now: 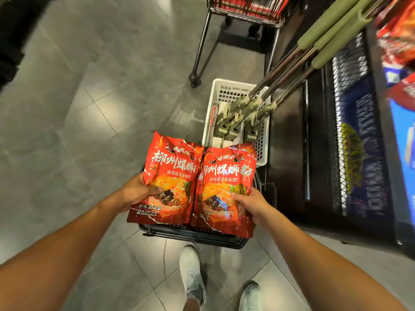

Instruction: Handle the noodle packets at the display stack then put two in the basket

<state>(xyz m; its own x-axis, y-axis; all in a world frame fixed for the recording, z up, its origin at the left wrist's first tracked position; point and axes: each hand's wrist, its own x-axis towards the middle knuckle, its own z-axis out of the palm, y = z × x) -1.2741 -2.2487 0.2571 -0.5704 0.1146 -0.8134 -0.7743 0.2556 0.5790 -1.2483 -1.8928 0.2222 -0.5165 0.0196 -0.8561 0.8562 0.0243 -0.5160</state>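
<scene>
The left hand [137,191] grips the left red noodle packet [170,178] at its left edge, thumb across the front; the right hand [251,203] pinches the right red noodle packet [226,189] at its right edge; both packets are side by side, touching, above the black basket [193,234] on the tiled floor [89,131]; beyond its far rim stands a white crate [224,90] holding long green-handled tools [292,63].

Two noodle packets [198,185] side by side above basket [193,235], crate [215,95] behind, shelves [359,131] right
</scene>
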